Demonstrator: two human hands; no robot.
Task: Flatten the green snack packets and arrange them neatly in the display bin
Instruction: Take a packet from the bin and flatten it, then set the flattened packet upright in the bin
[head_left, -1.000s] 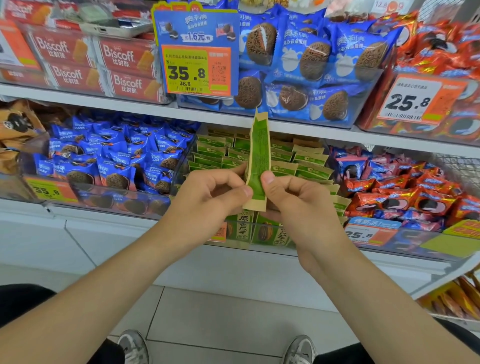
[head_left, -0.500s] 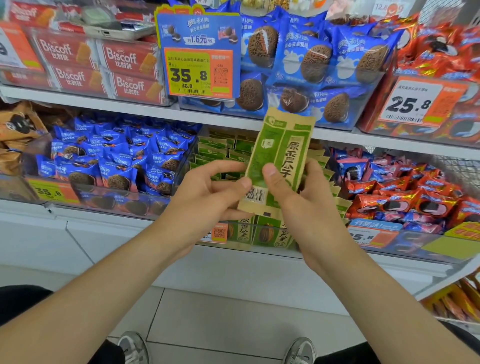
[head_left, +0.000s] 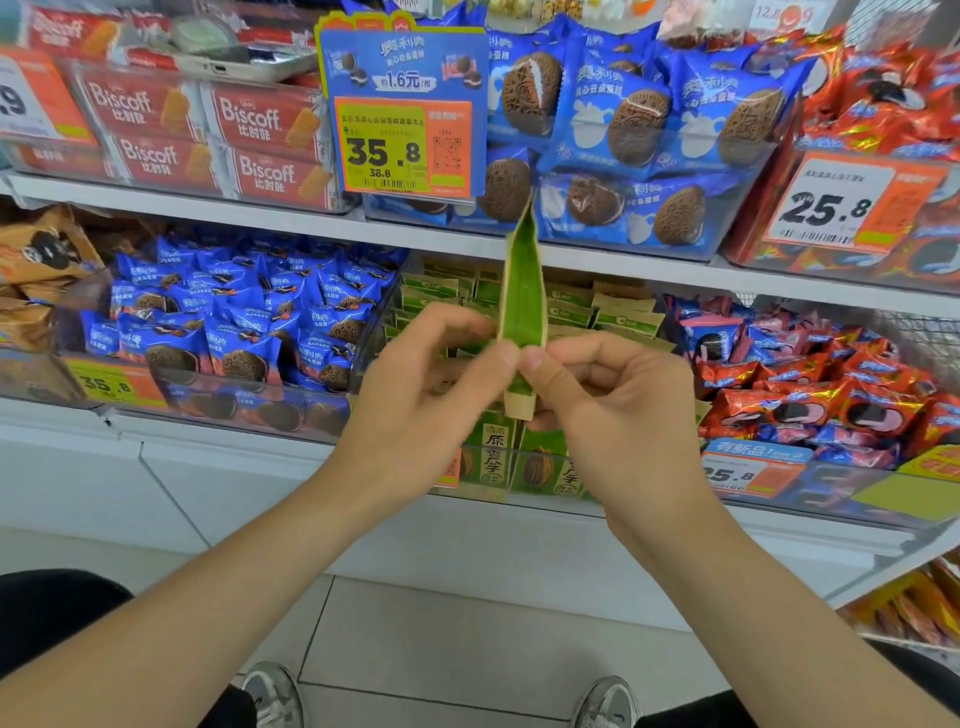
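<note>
I hold one green snack packet (head_left: 522, 291) upright and edge-on to the camera, in front of the lower shelf. My left hand (head_left: 421, 395) pinches its lower part from the left with thumb and fingers. My right hand (head_left: 613, 410) pinches the same spot from the right, thumb tip against the packet. Behind the hands stands the clear display bin (head_left: 498, 467), holding several more green packets (head_left: 602, 312) stacked in rows, partly hidden by my hands.
Left of the bin is a bin of blue cookie packets (head_left: 234, 332); right of it a bin of red packets (head_left: 810, 389). The upper shelf (head_left: 208, 208) carries Biscoff boxes, blue cookie packs and price tags. My shoes stand on the tiled floor (head_left: 467, 649).
Half a second ago the packet faced me with its printed front; now it is turned edge-on again, as it was a second ago. Both hands keep their pinch.
</note>
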